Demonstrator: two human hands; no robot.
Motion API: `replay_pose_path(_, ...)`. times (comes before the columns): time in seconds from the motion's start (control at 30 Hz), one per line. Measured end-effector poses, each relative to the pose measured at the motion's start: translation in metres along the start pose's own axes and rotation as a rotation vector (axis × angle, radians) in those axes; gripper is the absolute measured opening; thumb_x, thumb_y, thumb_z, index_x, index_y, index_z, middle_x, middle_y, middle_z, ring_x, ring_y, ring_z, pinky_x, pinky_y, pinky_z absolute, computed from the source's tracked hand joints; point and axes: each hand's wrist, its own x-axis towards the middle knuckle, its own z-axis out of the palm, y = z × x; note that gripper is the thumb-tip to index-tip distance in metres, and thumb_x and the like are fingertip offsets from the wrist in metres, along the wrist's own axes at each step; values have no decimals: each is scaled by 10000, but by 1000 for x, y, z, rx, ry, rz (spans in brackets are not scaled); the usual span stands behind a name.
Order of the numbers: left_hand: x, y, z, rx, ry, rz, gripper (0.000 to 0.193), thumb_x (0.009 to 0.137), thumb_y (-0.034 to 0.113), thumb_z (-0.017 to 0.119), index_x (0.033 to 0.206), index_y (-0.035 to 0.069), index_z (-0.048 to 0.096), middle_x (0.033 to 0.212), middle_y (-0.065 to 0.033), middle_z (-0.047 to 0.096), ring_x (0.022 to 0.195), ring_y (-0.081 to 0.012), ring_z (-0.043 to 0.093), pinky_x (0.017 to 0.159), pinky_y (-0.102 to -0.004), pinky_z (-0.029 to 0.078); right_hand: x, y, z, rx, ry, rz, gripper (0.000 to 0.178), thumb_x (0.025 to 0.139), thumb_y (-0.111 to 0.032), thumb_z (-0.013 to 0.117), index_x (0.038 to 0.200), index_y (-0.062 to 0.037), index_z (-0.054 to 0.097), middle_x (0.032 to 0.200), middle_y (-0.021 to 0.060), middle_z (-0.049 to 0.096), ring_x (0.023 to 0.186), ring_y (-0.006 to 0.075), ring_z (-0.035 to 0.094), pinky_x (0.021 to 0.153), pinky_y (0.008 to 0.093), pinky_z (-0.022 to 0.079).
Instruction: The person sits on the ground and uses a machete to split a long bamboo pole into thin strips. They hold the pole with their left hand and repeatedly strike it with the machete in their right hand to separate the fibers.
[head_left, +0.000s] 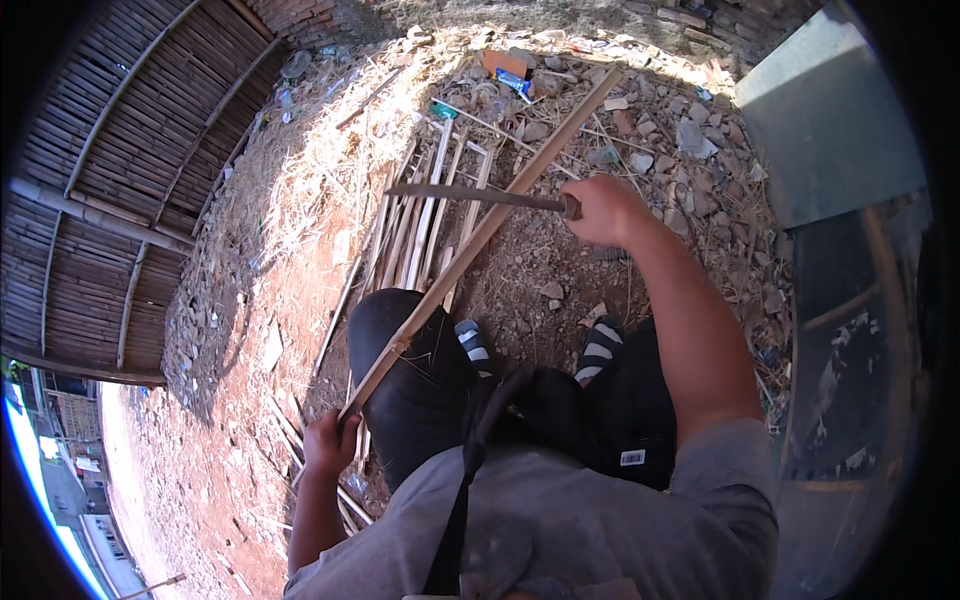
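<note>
My left hand (330,443) is closed around the near end of a long split bamboo strip (478,243). The strip slants up and away to the right, passing over my left thigh. In my right hand (603,212), held out ahead, is the handle of a machete (455,192). Its dark, narrow blade points left and crosses the strip beyond its middle; whether the edge bites into the bamboo I cannot tell. A rough node or splintered spot (400,341) shows on the strip above my left thigh.
Several cut bamboo strips (430,215) lie in a pile beyond my left knee. Stones and rubble (690,165) cover the ground at the right. A woven bamboo wall (130,110) stands at the left, grey panels (830,120) at the right. My sandalled feet (600,345) are close by.
</note>
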Motion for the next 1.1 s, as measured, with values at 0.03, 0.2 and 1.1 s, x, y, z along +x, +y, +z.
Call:
replay_pose_path(0.03,3,-6,4,-9,5,14,325,933,322,677,780,46,596,625,-191,629,613,-439,643,548,-513,487,7,31,8,107,99,97,281,811,-198,675,1072,-94,686,943,160,703,930,344,693,825,472,552)
replay_pose_path(0.2,9,3,-11,66,-82,-23,305,933,311,677,815,36,615,643,-203,634,623,-441,644,556,-511,488,8,39,7,207,196,155,301,806,-193,681,1075,-57,691,941,178,700,927,348,694,805,474,545)
replay_pose_path(1.1,-5,-24,-28,40,-113,-123,345,885,357,732,815,35,631,627,-197,624,626,-419,648,570,-489,497,21,96,19,376,94,392,587,809,-236,713,1348,-36,594,986,152,724,928,308,706,806,436,550)
